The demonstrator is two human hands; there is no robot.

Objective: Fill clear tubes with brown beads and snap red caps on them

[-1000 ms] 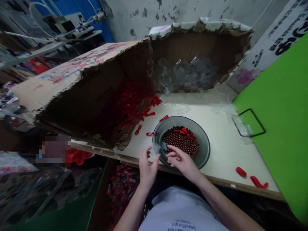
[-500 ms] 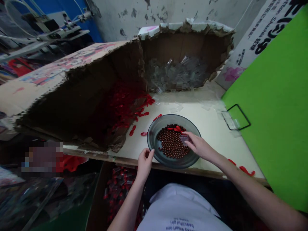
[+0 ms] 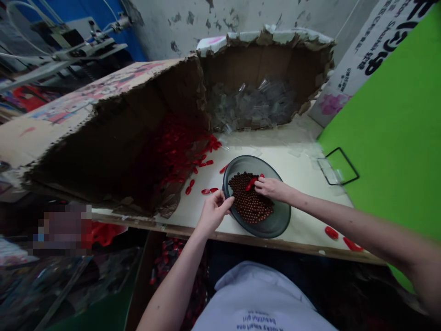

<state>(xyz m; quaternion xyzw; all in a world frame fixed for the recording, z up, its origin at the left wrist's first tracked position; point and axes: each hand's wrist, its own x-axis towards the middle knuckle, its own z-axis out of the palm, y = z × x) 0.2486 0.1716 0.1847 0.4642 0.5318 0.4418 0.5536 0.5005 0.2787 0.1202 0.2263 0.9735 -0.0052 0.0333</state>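
A dark grey bowl [image 3: 280, 223] sits near the front edge of the pale table [image 3: 303, 179], tilted up on its near-left side. It holds a heap of small dark brown beads [image 3: 250, 202] with a few red caps on top. My left hand [image 3: 213, 212] grips the bowl's left rim, fingers curled on it. My right hand [image 3: 270, 187] reaches into the bowl over the beads, fingers pinched on a red cap [image 3: 251, 183].
A torn cardboard box [image 3: 113, 119] on the left spills red caps [image 3: 193, 158] onto the table. Another torn box [image 3: 265, 73] behind holds clear plastic pieces [image 3: 251, 103]. A green board [image 3: 396, 138] stands at right. Loose red caps [image 3: 339, 236] lie near the table's front edge.
My left hand has moved up and taken the bowl's rim, and the bowl has tipped. My right hand has shifted left across the beads onto a red cap.
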